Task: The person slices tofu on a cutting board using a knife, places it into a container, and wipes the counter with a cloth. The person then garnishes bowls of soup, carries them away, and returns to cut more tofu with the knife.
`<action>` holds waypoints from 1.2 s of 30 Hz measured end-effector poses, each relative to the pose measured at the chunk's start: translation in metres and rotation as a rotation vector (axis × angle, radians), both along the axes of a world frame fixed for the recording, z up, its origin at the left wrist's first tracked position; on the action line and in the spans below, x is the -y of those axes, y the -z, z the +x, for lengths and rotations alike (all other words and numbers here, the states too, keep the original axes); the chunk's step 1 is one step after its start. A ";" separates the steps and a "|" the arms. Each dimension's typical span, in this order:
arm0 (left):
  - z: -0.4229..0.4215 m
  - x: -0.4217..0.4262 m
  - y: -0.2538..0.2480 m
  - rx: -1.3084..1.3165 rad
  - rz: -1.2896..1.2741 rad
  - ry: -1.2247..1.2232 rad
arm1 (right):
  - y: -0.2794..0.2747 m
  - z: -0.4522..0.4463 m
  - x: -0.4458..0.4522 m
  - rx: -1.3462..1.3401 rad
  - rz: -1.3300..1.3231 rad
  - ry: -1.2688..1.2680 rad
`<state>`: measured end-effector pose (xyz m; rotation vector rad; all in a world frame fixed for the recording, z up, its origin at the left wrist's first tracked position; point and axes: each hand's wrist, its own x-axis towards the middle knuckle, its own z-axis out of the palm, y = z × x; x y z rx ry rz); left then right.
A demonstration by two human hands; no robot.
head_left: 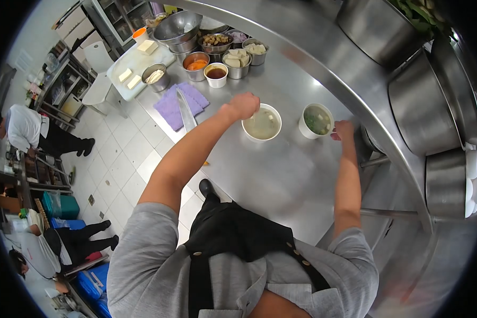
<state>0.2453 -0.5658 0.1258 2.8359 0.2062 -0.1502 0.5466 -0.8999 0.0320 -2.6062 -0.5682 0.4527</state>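
My left hand (244,106) is closed at the upper left rim of a white bowl (262,123) of cloudy broth with pale pieces in it. Its fingertips are turned away, so I cannot make out what they hold. To the right stands a second white bowl (316,122), filled with broth, chopped greens and small chunks. Beside that bowl's right side is my right hand (343,130), its fingers curled in close to the wall; whether they grip it is hidden. Both bowls rest on the steel table (281,180).
A knife (186,110) lies on a purple cloth (169,108). Behind are a steel bowl of orange food (196,62), a cup of brown liquid (216,75) and a cutting board (143,87) with pale blocks. A steel shelf (323,66) arches overhead. Two people work at far left.
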 end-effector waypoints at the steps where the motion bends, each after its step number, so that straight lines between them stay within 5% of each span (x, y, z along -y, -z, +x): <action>1: -0.002 0.006 -0.020 -0.052 0.035 -0.039 | -0.015 -0.023 -0.004 -0.198 0.190 0.155; 2: -0.002 0.010 -0.031 -0.103 0.071 -0.074 | -0.027 -0.040 -0.006 -0.394 0.383 0.314; 8: 0.002 0.003 0.006 -0.015 -0.031 0.167 | -0.015 -0.057 0.004 -0.518 0.537 0.281; 14: 0.012 0.002 0.005 -0.022 0.052 0.067 | -0.016 -0.079 0.001 -0.566 0.786 0.344; 27: -0.007 -0.019 0.012 -0.104 0.070 0.085 | -0.008 -0.100 0.003 -0.514 0.741 0.299; 36: -0.028 -0.003 0.039 0.135 0.132 -0.059 | -0.006 -0.125 0.008 -0.546 0.758 0.350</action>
